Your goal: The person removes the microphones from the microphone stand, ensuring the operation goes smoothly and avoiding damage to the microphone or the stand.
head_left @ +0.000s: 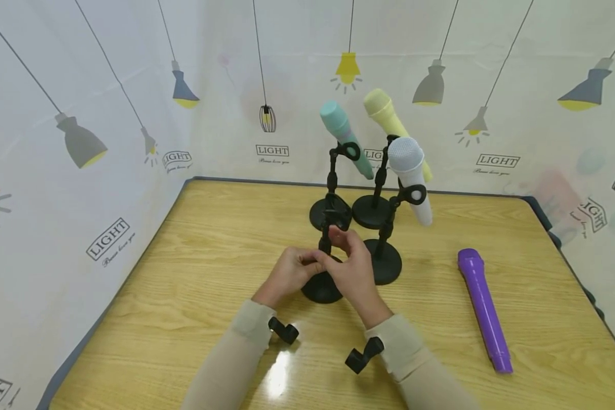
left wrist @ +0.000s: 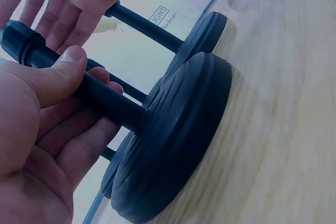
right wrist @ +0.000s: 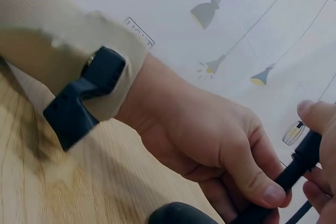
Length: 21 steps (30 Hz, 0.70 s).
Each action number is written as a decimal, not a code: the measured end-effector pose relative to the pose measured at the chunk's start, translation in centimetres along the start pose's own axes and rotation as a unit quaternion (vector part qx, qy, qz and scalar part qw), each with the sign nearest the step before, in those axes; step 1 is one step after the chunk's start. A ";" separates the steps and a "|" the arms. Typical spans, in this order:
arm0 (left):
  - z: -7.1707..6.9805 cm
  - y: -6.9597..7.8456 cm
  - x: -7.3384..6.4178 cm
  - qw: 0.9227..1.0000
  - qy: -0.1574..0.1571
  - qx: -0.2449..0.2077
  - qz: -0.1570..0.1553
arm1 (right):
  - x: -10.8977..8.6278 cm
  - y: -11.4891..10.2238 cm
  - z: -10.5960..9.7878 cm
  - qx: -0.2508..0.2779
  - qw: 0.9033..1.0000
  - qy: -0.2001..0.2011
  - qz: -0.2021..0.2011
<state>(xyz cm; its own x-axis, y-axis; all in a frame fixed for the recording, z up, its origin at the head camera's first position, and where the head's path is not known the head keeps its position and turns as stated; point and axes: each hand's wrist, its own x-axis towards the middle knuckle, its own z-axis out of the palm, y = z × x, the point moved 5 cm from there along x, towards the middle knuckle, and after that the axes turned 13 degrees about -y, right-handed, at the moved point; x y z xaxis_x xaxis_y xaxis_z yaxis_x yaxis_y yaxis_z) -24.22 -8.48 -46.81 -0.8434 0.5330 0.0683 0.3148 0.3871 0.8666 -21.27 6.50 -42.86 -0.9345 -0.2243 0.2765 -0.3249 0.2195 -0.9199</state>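
Several black microphone stands stand on the table. My left hand [head_left: 291, 272] grips the upright pole of the nearest stand [head_left: 323, 289], low above its round base [left wrist: 178, 129], thumb on one side and fingers on the other. Higher up, my right hand [head_left: 352, 267] is at the pole's collar [left wrist: 23, 43], its fingers loosely spread around it. In the left wrist view those fingers lie behind the collar, without a visible grip. This stand's clip [head_left: 335, 208] holds no microphone. Behind are a teal microphone [head_left: 340, 128], a yellow microphone [head_left: 384, 108] and a white microphone [head_left: 409, 162] in their clips.
A purple microphone [head_left: 484, 310] lies on the wooden table [head_left: 184, 285] to the right. Fabric with printed lamps [head_left: 307, 74] surrounds the table at the back and sides. The other stands are close behind and to the right of the nearest one.
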 end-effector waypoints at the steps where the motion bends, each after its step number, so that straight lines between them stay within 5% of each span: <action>1: 0.0 0.0 0.0 1.000 -0.001 0.000 0.001 | 0.0 -0.1 0.1 -0.004 1.000 0.010 -0.001; 7: 0.1 -0.1 0.1 1.000 -0.016 -0.024 0.011 | -0.1 -0.3 0.0 -0.015 0.999 0.025 -0.019; 16: 0.1 -0.3 0.2 0.999 -0.021 -0.038 -0.004 | 0.0 0.0 -0.2 0.025 0.994 -0.092 -0.058; 21: 0.0 -0.2 0.2 1.000 -0.016 -0.022 0.009 | 0.0 -0.1 0.0 0.038 0.996 -0.061 -0.045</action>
<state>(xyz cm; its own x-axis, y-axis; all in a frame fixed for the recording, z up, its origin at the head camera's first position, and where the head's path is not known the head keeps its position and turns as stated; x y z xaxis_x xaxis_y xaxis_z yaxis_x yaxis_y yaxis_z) -24.41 -8.43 -46.94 -0.8238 0.5627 0.0686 0.3088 0.3439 0.8868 -21.27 6.50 -42.78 -0.8765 -0.3537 0.3267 -0.3893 0.1213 -0.9131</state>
